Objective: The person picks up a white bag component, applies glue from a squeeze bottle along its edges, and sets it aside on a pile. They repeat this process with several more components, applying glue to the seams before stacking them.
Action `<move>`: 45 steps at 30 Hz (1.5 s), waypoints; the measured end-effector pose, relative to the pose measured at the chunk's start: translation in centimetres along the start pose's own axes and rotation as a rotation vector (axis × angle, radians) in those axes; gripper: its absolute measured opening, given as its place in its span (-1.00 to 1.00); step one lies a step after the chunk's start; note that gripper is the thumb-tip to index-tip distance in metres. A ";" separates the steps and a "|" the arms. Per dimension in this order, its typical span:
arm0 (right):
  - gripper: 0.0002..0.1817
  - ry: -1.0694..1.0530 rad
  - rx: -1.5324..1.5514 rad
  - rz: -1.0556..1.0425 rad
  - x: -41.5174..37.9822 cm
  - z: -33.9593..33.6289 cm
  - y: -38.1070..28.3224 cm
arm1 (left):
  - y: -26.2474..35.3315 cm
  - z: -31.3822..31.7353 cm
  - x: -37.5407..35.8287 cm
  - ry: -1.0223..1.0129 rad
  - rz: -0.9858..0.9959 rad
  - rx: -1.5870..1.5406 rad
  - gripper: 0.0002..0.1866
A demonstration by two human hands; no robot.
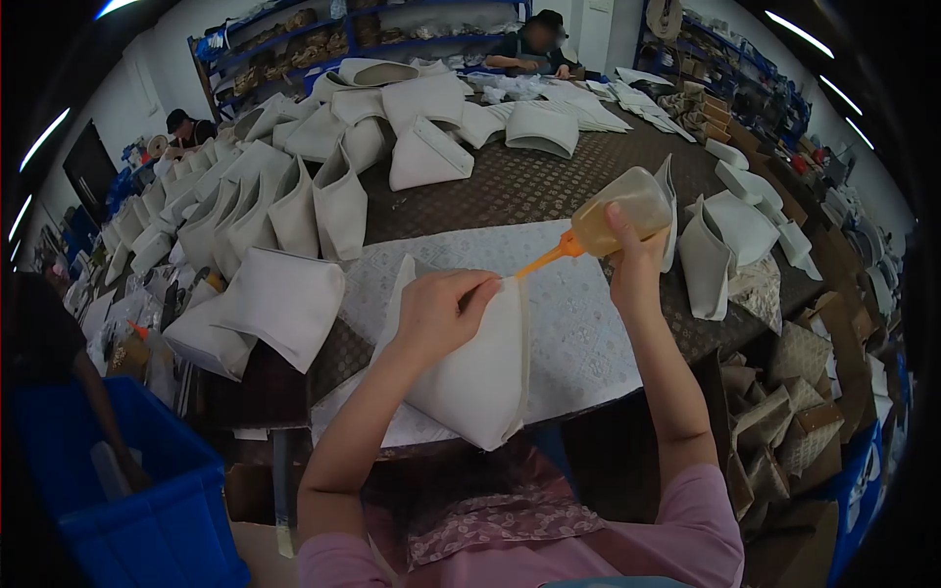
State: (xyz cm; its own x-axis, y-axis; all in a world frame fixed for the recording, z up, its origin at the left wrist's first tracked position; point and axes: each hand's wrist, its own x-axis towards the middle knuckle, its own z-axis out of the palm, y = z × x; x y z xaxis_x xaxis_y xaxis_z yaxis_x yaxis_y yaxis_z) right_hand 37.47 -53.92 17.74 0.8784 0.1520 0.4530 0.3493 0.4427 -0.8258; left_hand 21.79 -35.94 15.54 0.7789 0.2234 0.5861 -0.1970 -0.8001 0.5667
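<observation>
A white bag body (470,377) stands in front of me on a pale patterned sheet (580,338). My left hand (441,312) is closed, its thumb and fingers pinching the top edge of that bag body. In my right hand (637,250) is a squeeze glue bottle (598,220), tilted with its orange nozzle pointing down and left. The nozzle tip meets or almost meets the top edge, close beside my left fingertips. Part of the bag's rim is hidden behind my left hand.
Many white bag bodies (338,201) crowd the table's left and back, and several more (708,257) stand on the right. At lower left, a person's arm (103,416) reaches into a blue bin (147,500). Quilted pieces (799,355) fill cartons at right. Two people sit farther back.
</observation>
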 end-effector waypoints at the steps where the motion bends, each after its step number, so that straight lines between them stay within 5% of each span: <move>1: -0.12 -0.003 0.025 -0.002 0.0 0.0 0.0 | 0.1 -0.1 0.0 0.003 -0.011 -0.007 -0.85; 9: -0.10 -0.044 -0.021 -0.058 0.0 0.2 0.0 | -0.3 -0.3 0.2 0.005 -0.032 -0.019 -0.85; 16: -0.03 -0.395 -0.200 0.142 -3.8 0.6 -1.7 | -1.2 -0.5 0.5 0.020 -0.076 -0.047 -0.82; 23: -0.20 -0.010 0.008 0.014 1.2 1.8 0.3 | -1.9 -0.2 0.7 0.019 -0.082 -0.040 -0.80; 26: -0.19 -0.078 0.159 0.025 1.7 2.0 -0.3 | -1.5 -1.0 0.7 -0.026 -0.112 0.006 -0.81; 45: -0.10 -0.277 -0.226 -0.035 -4.5 2.7 -3.0 | -4.8 -1.1 1.8 0.146 -0.127 -0.121 -0.78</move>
State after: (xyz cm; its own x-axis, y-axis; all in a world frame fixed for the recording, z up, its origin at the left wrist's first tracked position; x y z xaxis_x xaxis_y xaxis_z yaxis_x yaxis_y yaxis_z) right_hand 31.61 -53.52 19.10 0.7536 0.3879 0.5307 0.4681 0.2502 -0.8475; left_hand 23.46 -31.08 14.47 0.7092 0.4034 0.5782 -0.1798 -0.6896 0.7015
